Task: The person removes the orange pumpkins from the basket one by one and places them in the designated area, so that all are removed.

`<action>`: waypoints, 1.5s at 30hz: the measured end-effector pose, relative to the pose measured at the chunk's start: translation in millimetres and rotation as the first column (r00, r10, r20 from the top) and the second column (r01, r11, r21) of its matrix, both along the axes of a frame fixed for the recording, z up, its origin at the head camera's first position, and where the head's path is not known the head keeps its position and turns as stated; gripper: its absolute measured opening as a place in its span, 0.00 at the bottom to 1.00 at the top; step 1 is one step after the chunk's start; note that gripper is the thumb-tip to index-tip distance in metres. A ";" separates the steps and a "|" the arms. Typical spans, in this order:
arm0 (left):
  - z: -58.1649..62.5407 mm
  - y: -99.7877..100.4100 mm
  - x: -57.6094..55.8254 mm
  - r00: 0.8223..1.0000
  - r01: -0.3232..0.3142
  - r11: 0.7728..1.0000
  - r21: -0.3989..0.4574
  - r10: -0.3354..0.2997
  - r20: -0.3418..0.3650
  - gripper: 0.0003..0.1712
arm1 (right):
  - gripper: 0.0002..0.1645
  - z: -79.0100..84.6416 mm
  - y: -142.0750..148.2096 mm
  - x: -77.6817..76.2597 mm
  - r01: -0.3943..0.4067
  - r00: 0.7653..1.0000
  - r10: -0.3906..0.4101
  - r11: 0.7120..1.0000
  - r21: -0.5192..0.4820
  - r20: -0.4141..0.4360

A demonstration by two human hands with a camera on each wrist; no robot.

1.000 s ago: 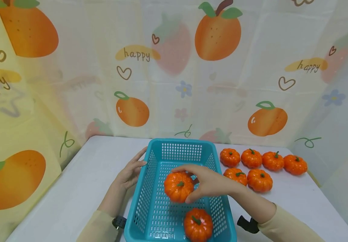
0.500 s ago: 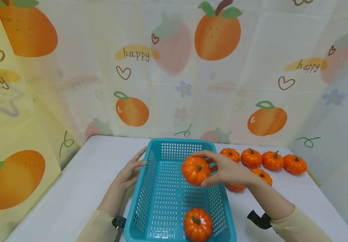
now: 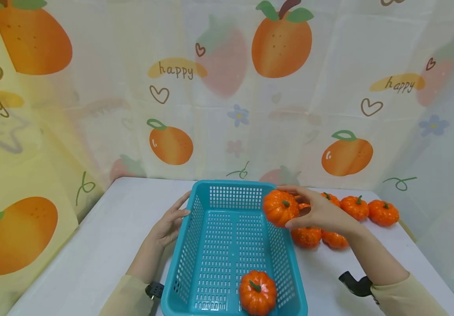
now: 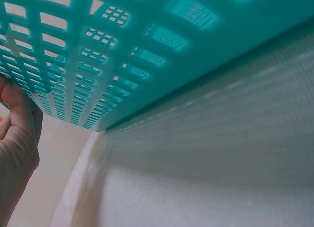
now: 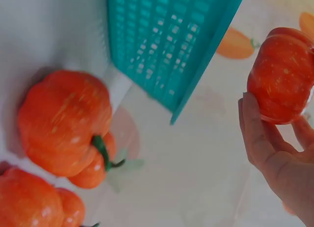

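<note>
My right hand [image 3: 319, 211] grips a small glossy orange pumpkin [image 3: 280, 208] between thumb and fingers. It is raised over the right rim of the turquoise plastic basket [image 3: 302, 285]; the right wrist view shows the held pumpkin [image 5: 282, 75] high above the table. Another pumpkin [image 3: 257, 292] with a green stem sits inside the basket, at the near right. My left hand [image 3: 169, 226] rests against the basket's left side, fingers extended along the wall. In the left wrist view only part of that hand [image 4: 19, 119] shows, touching the perforated wall [image 4: 93, 55].
Several pumpkins stand in two rows on the white table [image 3: 140, 206] right of the basket, including a far-right pumpkin [image 3: 383, 213] and a nearer pumpkin [image 3: 306, 237]. My right hand partly hides some. A printed fruit curtain [image 3: 219, 114] hangs behind the table.
My right hand has carried the pumpkin from over the middle of the basket to the right and farther back, to above its right rim. My left hand and the other pumpkin have stayed put.
</note>
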State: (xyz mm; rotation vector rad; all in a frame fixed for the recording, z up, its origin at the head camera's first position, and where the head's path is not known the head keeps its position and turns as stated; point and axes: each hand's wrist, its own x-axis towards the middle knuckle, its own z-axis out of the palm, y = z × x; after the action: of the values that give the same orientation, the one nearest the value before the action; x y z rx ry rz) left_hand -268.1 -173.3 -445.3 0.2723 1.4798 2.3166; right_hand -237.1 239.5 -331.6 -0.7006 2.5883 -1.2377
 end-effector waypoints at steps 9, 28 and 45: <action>-1.3 -2.0 -0.7 1.000 0.001 1.000 0.014 -0.001 0.002 0.42 | 0.47 -3.2 30.7 -6.7 0.073 0.997 -0.072 0.997 0.009 -0.033; -14.6 -3.2 -9.8 1.000 -0.021 1.000 0.013 0.021 0.000 0.40 | 0.46 -0.6 110.8 -12.2 0.233 0.972 -0.229 0.969 0.082 -0.054; -0.9 -0.3 -1.7 1.000 -0.016 1.000 -0.013 0.016 0.022 0.41 | 0.49 -28.9 178.1 -3.8 0.340 0.936 -0.350 0.920 0.194 0.018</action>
State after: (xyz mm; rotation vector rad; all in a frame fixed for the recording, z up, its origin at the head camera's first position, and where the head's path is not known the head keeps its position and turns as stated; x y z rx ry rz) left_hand -269.8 -173.6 -446.2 0.2316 1.4905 2.3143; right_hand -240.9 417.6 -360.5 -0.1741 2.8181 -1.0542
